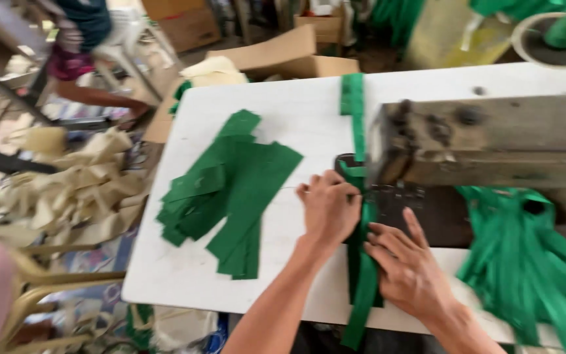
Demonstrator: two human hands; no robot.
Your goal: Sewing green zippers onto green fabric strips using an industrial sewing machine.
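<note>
A long green fabric strip point(363, 288) runs from the table's front edge under the sewing machine head point(486, 141) and out the far side point(353, 98). My left hand point(327, 206) has its fingers curled and presses the strip just in front of the needle area. My right hand point(409, 262) lies flat on the strip nearer to me, fingers spread, pinning the cloth to the white table point(191, 275). A pile of cut green strips point(230, 190) lies to the left of my hands.
A heap of green fabric point(525, 262) hangs at the right of the machine. Cream cloth scraps point(86, 190) are piled on the floor at left. Cardboard boxes point(289, 56) stand behind the table. Another person point(80, 39) sits at the far left.
</note>
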